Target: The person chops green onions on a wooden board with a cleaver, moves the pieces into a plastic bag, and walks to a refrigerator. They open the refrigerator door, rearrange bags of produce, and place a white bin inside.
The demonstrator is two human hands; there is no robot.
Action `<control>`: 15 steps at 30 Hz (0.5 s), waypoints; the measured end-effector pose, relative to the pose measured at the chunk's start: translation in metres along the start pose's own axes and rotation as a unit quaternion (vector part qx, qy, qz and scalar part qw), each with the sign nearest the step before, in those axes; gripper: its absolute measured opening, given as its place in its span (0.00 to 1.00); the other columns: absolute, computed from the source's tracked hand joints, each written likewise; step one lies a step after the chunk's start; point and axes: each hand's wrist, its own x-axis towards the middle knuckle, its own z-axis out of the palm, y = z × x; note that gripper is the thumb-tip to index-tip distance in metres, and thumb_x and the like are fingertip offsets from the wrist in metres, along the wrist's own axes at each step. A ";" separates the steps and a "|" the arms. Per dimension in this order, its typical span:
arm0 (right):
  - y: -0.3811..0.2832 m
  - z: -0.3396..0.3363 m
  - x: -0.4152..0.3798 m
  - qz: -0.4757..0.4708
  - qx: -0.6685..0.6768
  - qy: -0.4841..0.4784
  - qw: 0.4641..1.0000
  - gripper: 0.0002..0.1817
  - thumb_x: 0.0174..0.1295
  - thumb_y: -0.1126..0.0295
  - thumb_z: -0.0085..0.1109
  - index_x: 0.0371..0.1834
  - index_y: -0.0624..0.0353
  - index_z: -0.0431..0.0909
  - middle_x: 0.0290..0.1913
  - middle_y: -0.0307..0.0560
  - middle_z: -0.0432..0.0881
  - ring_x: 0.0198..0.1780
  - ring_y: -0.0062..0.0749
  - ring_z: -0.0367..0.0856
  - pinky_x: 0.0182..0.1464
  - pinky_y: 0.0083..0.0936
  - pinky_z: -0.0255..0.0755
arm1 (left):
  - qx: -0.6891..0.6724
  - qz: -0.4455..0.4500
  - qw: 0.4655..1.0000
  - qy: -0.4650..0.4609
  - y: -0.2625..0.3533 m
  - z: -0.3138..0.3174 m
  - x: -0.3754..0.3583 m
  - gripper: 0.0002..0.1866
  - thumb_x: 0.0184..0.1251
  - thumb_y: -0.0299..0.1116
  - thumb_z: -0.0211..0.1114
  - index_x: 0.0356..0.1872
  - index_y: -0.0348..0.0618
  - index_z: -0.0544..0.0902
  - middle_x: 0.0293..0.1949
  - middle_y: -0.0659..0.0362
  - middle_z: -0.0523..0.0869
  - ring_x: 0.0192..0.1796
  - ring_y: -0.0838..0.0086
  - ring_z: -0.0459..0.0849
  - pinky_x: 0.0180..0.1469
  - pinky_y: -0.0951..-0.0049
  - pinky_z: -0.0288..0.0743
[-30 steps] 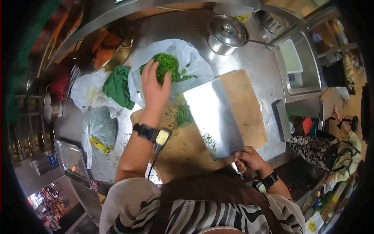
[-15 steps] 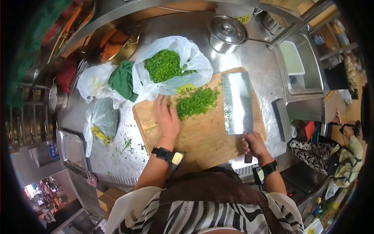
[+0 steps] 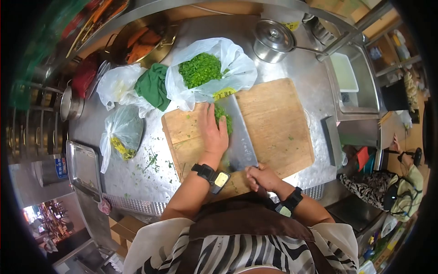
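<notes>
My right hand (image 3: 261, 177) grips the handle of a wide cleaver (image 3: 241, 139). The blade slants across the wooden chopping board (image 3: 280, 121). To its left, my left hand (image 3: 214, 134) has its fingers stretched out beside a small heap of chopped green herbs (image 3: 223, 119). The heap sits between hand and blade, partly hidden by both. At the board's far edge, an opened plastic bag (image 3: 244, 64) holds more chopped greens (image 3: 200, 71).
Left of the board are a green cloth (image 3: 153, 86), a tied plastic bag (image 3: 123, 132) and a metal tray (image 3: 84, 166). A lidded saucepan (image 3: 273, 41) stands behind, with a sink (image 3: 365, 96) at the right. Another person (image 3: 394, 187) is at far right.
The cleaver has swept left across the board in my right hand, up to the herbs. The heap is now narrower, between blade and left hand. The view has shifted slightly.
</notes>
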 end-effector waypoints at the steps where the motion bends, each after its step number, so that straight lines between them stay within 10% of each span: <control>1: 0.003 0.006 0.000 0.004 -0.002 -0.016 1.000 0.13 0.68 0.65 0.52 0.27 0.59 0.68 0.14 0.39 0.67 0.12 0.27 0.66 0.18 0.27 0.65 | -0.056 -0.018 0.998 0.007 0.001 -0.004 -0.002 0.23 0.72 0.32 0.50 0.64 0.30 0.67 0.67 0.40 0.65 0.70 0.47 0.62 0.72 0.55 0.52; 15: -0.056 0.034 -0.024 0.037 0.087 -0.106 0.990 0.10 0.67 0.67 0.51 0.28 0.59 0.71 0.17 0.39 0.66 0.13 0.25 0.61 0.18 0.26 0.62 | -0.103 0.003 0.995 0.002 0.024 -0.042 0.054 0.22 0.71 0.33 0.53 0.61 0.29 0.69 0.65 0.38 0.66 0.68 0.45 0.63 0.71 0.55 0.54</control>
